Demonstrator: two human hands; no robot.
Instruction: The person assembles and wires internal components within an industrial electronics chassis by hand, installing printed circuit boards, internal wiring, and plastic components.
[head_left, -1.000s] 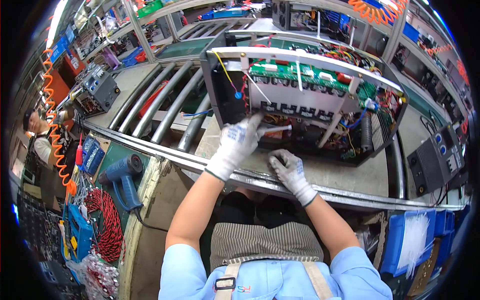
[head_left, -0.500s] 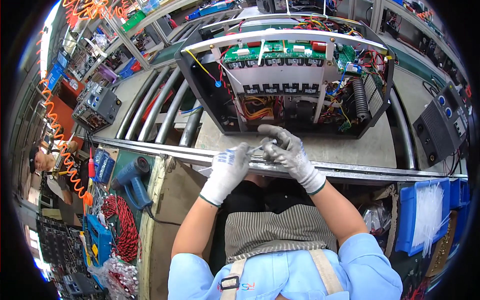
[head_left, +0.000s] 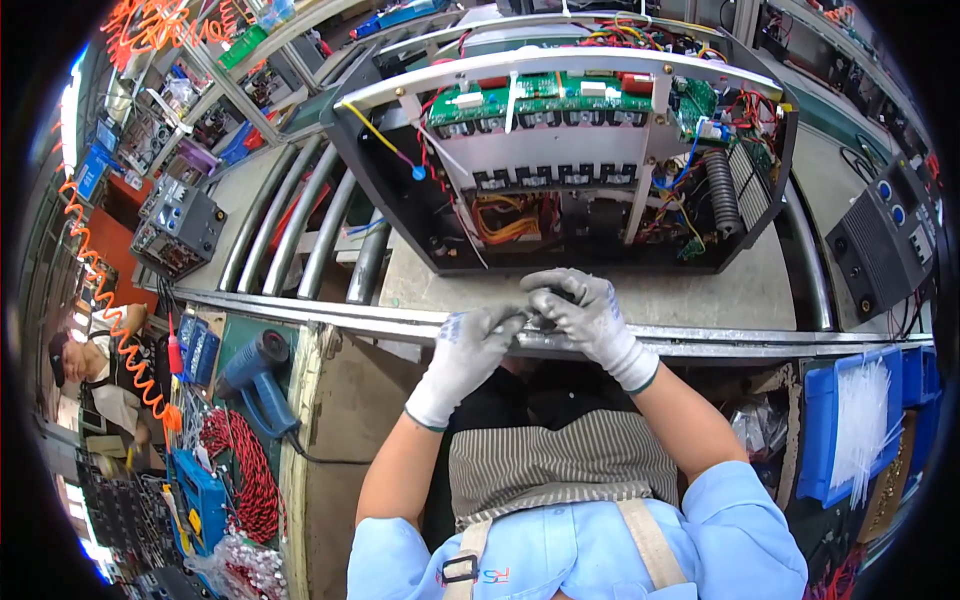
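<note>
Wired chassis (head_left: 555,152) stands beyond both hands (head_left: 468,352) (head_left: 592,315), curled close together, their contents unclear.

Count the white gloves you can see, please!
2 clearly. One is on the left hand, the other on the right hand, close together in front of the big open machine. More may be hidden; I can't tell for the person at far left.

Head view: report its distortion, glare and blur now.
Head view: fisheye distortion bows the top bar of the machine and leaves black corners; head view: glare whitens the light strip at upper left, and rollers shine; head view: the left hand and right hand look fairly sharp, though detail between them is unclear.
</note>
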